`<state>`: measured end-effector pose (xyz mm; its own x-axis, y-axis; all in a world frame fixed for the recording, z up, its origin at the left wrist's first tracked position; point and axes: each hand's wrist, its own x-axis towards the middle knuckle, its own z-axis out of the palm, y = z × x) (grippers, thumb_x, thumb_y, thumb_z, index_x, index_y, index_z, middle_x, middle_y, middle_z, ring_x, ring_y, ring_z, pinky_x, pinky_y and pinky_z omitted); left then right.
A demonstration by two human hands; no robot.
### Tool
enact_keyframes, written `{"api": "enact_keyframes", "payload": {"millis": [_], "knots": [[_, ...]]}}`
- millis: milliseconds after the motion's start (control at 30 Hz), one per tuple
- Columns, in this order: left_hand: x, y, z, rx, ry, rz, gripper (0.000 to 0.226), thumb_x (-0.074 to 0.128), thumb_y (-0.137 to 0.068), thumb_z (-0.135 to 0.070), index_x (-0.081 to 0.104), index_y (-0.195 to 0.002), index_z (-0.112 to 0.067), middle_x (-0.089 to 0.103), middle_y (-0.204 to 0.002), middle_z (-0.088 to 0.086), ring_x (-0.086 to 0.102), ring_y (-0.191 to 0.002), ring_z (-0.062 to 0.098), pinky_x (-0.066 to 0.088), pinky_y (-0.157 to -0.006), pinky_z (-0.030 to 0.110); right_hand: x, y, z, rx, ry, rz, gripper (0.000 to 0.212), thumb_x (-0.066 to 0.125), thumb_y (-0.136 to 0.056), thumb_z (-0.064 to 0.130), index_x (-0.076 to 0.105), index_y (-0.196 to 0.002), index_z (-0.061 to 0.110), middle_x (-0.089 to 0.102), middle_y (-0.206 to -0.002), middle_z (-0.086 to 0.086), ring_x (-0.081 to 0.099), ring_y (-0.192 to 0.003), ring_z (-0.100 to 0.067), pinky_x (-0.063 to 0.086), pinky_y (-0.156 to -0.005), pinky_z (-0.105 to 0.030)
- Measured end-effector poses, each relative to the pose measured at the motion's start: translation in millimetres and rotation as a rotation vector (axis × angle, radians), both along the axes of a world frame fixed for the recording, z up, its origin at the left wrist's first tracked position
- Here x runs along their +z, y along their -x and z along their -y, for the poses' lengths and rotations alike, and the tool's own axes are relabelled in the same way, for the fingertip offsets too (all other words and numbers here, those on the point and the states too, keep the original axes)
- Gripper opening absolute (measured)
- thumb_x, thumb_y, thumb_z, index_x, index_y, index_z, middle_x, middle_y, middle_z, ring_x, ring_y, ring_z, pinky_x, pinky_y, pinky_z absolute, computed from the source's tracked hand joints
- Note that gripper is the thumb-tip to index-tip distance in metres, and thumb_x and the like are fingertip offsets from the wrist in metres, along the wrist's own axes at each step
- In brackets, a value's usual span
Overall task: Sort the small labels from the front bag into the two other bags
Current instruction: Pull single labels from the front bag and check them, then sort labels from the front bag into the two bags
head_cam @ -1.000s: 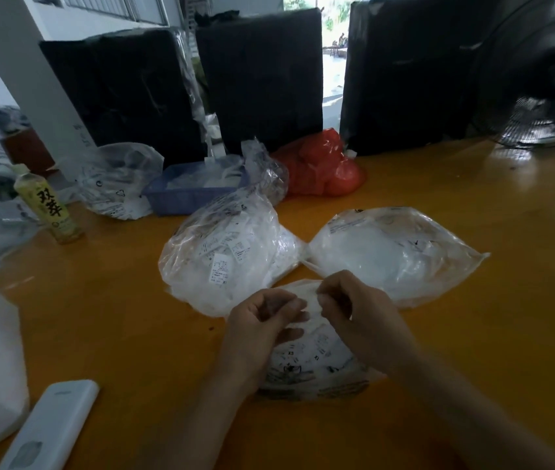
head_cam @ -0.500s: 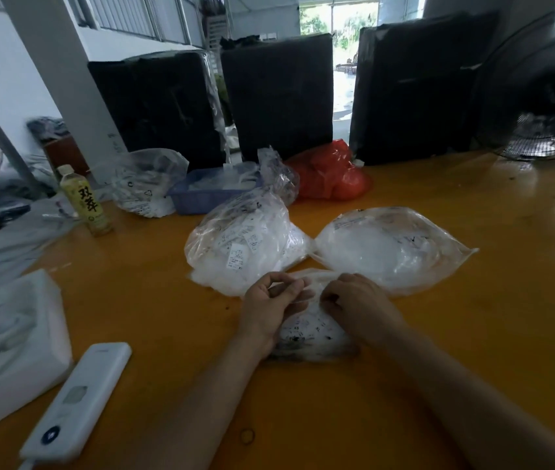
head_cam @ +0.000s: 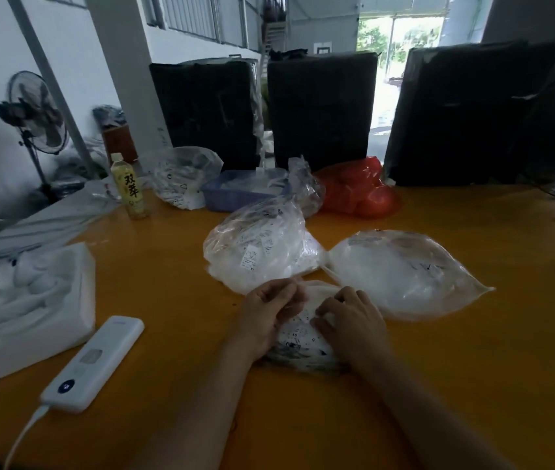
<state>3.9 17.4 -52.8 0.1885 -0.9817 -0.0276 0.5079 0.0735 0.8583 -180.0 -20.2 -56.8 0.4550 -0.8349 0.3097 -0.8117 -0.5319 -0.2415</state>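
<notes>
Presently, both hands rest on the front bag [head_cam: 298, 337], lying near on the table [head_cam: 167, 283]. Left hand [head_cam: 266, 310] fingers curl, pinching its plastic; right hand [head_cam: 350, 313] fingers curl, gripping its top.

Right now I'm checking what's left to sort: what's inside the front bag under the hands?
Small white printed labels show through the front bag. The left hand and right hand cover its top, so how many remain cannot be seen.
</notes>
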Motion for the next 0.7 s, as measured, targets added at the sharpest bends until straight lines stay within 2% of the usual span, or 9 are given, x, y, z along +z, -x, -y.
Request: {"api": "enact_keyframes", "payload": {"millis": [100, 200, 267, 333, 400, 467, 533, 633, 700], "knots": [[0, 1, 0, 0.033, -0.007, 0.052, 0.015, 0.077, -0.082, -0.015, 0.083, -0.095, -0.016, 0.08, -0.103, 0.014, 0.079, -0.095, 0.021, 0.061, -0.069, 0.023, 3, 2, -4, 0.042, 0.027, 0.067, 0.025, 0.053, -0.1, 0.046, 0.07, -0.11, 0.03, 0.058, -0.113, 0.006, 0.049, -0.108, -0.015, 0.045, -0.09, -0.03], [1, 3, 1, 0.045, 0.001, 0.013, 0.015, 0.076, -0.08, -0.008, 0.084, -0.091, -0.014, 0.08, -0.104, 0.017, 0.08, -0.092, 0.023, 0.062, -0.068, 0.022, 6, 4, -4, 0.025, -0.024, 0.257, 0.013, 0.058, -0.1, 0.035, 0.067, -0.098, 0.025, 0.06, -0.097, 0.01, 0.052, -0.093, -0.009, 0.048, -0.083, -0.028], [-1, 2, 1, 0.04, 0.002, -0.055, 0.015, 0.076, -0.079, -0.003, 0.082, -0.091, -0.007, 0.078, -0.105, 0.022, 0.08, -0.091, 0.027, 0.063, -0.072, 0.023, 8, 6, -4, -0.012, -0.096, 0.416, 0.008, 0.059, -0.1, 0.031, 0.064, -0.097, 0.025, 0.06, -0.089, 0.013, 0.055, -0.08, -0.003, 0.048, -0.071, -0.018], [-1, 1, 1, 0.027, 0.006, -0.093, 0.017, 0.078, -0.077, -0.001, 0.081, -0.093, -0.002, 0.077, -0.107, 0.025, 0.079, -0.093, 0.03, 0.064, -0.074, 0.025, 9, 9, -2, -0.041, -0.147, 0.562, 0.003, 0.062, -0.1, 0.027, 0.063, -0.101, 0.024, 0.06, -0.086, 0.017, 0.058, -0.076, 0.003, 0.047, -0.063, -0.009], [-1, 0, 1, 0.011, 0.015, -0.075, 0.021, 0.083, -0.073, -0.003, 0.081, -0.095, -0.001, 0.077, -0.107, 0.026, 0.079, -0.094, 0.031, 0.063, -0.076, 0.026, 10, 13, 1, -0.044, -0.164, 0.66, 0.005, 0.065, -0.098, 0.023, 0.063, -0.101, 0.027, 0.061, -0.089, 0.022, 0.061, -0.08, 0.006, 0.046, -0.068, -0.002], [-1, 0, 2, 0.002, 0.022, -0.059, 0.025, 0.085, -0.07, -0.004, 0.081, -0.094, -0.001, 0.077, -0.106, 0.027, 0.079, -0.094, 0.032, 0.063, -0.078, 0.027, 10, 16, 4, -0.026, -0.197, 0.744, 0.014, 0.068, -0.096, 0.019, 0.064, -0.103, 0.031, 0.065, -0.095, 0.022, 0.064, -0.086, 0.008, 0.05, -0.073, -0.004], [-2, -1, 3, -0.003, 0.004, -0.046, 0.023, 0.084, -0.073, -0.005, 0.081, -0.095, -0.001, 0.076, -0.105, 0.028, 0.079, -0.094, 0.032, 0.064, -0.076, 0.028, 12, 17, 4, -0.017, -0.219, 0.776, 0.023, 0.07, -0.094, 0.017, 0.065, -0.109, 0.034, 0.067, -0.095, 0.018, 0.064, -0.087, 0.006, 0.054, -0.073, -0.01], [-2, -2, 2, 0.0, -0.014, 0.029, 0.018, 0.083, -0.077, -0.011, 0.082, -0.095, -0.009, 0.078, -0.106, 0.023, 0.079, -0.096, 0.029, 0.062, -0.068, 0.026, 13, 18, 2, -0.022, -0.233, 0.748, 0.031, 0.072, -0.093, 0.019, 0.065, -0.116, 0.039, 0.066, -0.093, 0.015, 0.061, -0.083, 0.004, 0.051, -0.065, -0.009], [-2, -3, 1, -0.009, -0.013, 0.06, 0.016, 0.082, -0.078, -0.016, 0.083, -0.094, -0.015, 0.079, -0.108, 0.018, 0.079, -0.098, 0.026, 0.061, -0.064, 0.023, 16, 17, 3, -0.051, -0.24, 0.752, 0.021, 0.073, -0.093, 0.023, 0.068, -0.104, 0.041, 0.067, -0.089, 0.017, 0.061, -0.082, 0.007, 0.05, -0.063, -0.009]]}}
